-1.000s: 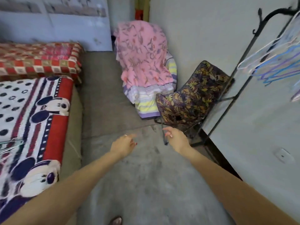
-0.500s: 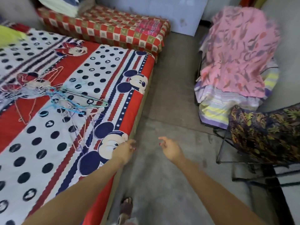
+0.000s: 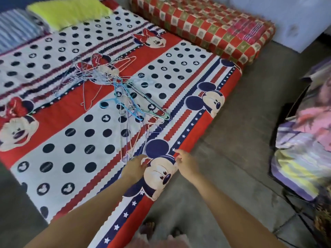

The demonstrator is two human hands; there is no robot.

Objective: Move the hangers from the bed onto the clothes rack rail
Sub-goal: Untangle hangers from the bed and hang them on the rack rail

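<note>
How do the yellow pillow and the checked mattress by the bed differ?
The yellow pillow is plain bright yellow; the checked mattress is patterned in red, white and olive squares. The pillow lies on the bed's far end; the mattress lies along the bed's side. The pillow looks smaller. Both are soft bedding.

Head cam, looks fwd-down over bed [image 3: 188, 108], close.

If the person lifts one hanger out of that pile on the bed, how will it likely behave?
The hangers look like thin wire, so probably light and a bit springy. They lie tangled and overlapping, so lifting one likely drags others along. Both hands, left hand and right hand, hold nothing, so one could probably steady the pile on the bed.
</note>
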